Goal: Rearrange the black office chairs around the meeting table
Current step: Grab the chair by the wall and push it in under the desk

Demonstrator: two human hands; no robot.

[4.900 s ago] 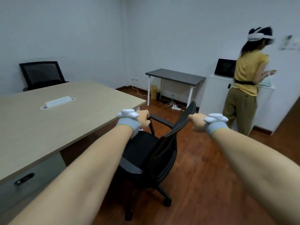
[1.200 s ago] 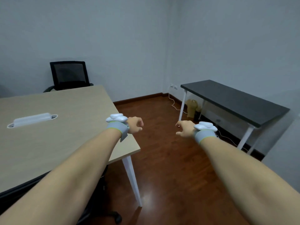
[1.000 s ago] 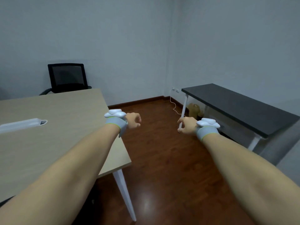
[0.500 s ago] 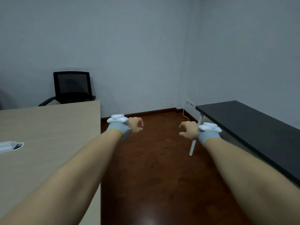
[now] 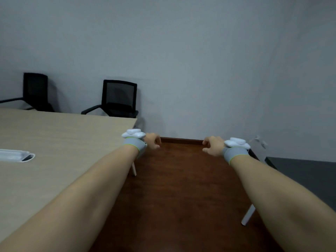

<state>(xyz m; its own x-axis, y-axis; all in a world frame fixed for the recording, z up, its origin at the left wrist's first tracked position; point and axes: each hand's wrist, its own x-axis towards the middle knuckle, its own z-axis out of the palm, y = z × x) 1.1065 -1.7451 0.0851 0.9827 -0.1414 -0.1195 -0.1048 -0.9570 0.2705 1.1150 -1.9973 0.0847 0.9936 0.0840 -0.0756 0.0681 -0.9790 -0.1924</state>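
Observation:
Two black office chairs stand behind the far edge of the light wooden meeting table point(image 5: 60, 142). The nearer black mesh-backed chair point(image 5: 118, 99) is at the table's far right corner, and the second black chair point(image 5: 36, 91) is further left along the wall. My left hand point(image 5: 152, 140) hangs just past the table's right edge, fingers loosely curled, holding nothing. My right hand point(image 5: 212, 145) is stretched out over the floor with fingers apart and empty. Both hands are well short of the chairs.
A dark-topped side table point(image 5: 300, 171) with a white leg point(image 5: 248, 215) stands at the right. Brown wooden floor point(image 5: 178, 188) runs between the two tables to the grey wall. A white cable box point(image 5: 16, 155) lies on the meeting table. A wall socket point(image 5: 260, 140) sits low right.
The view has swung left and forward along the table's right side. A second black chair has come into sight at the left. Both hands stay empty and stretched forward.

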